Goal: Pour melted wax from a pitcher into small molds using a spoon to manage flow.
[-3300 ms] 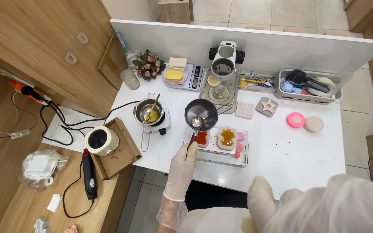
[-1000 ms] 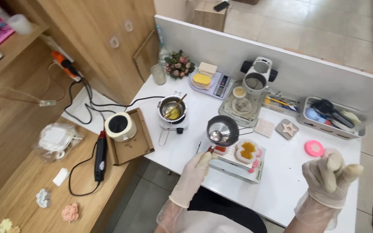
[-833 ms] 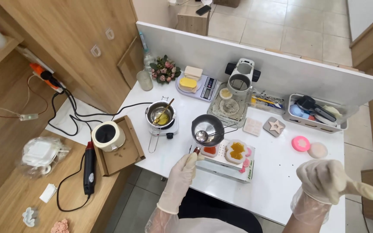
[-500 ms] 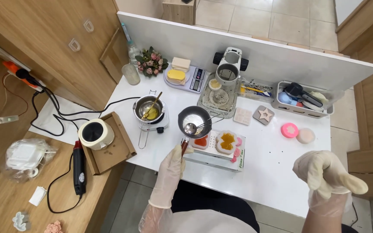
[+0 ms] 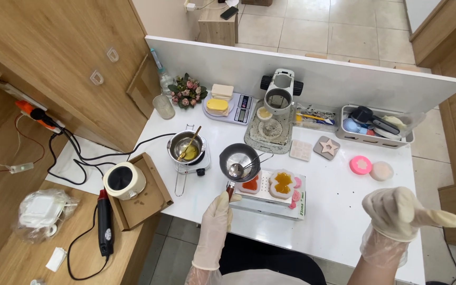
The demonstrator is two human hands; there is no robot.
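- The gloved left hand point(image 5: 216, 221) grips the handle of a small steel pot point(image 5: 239, 158), which is held just above the red mould point(image 5: 250, 184) on the white table point(image 5: 339, 211)
- The gloved right hand point(image 5: 399, 214) hovers in a loose fist, holding nothing, well right of the pot

At lower centre of the frame the gloved left hand point(image 5: 215, 227) grips the handle of a small steel pouring pot point(image 5: 239, 160) above orange-filled moulds point(image 5: 270, 184) on the white table point(image 5: 339, 211), while the gloved right hand point(image 5: 399, 214) hangs loosely curled at lower right.
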